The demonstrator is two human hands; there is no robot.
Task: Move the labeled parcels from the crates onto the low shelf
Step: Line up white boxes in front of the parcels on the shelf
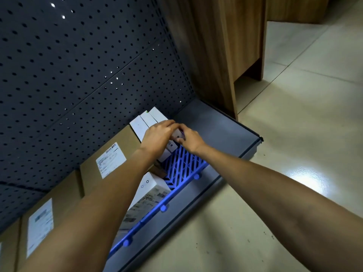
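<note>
Dark grey perforated metal backboard (78, 65) fills the left and far side of the scene, and pale glossy floor tiles (304, 95) spread across the right. A wood-grain cabinet (216, 46) stands at the far right end of the backboard. Along the foot of the backboard runs the low grey metal shelf (220, 124), bare at its far right end. Large brown cardboard boxes with white shipping labels (106, 165) sit in a row on the shelf against the backboard, running toward the near left. A blue plastic lattice crate (182, 165) lies along the shelf's front edge, just right of those boxes. In its near part lies a white labeled parcel with printed barcodes (151, 193), partly hidden by the left forearm. Three slim white boxes (146, 119) stand side by side on the shelf at the far end of the cardboard row. Both hands meet over the far end of the crate on a small white box with a dark mark (177, 134). The left hand (157, 136) curls its fingers over the top, and the right hand (191, 139) pinches its right side. Another small white box (170, 146) sits just beneath it.
</note>
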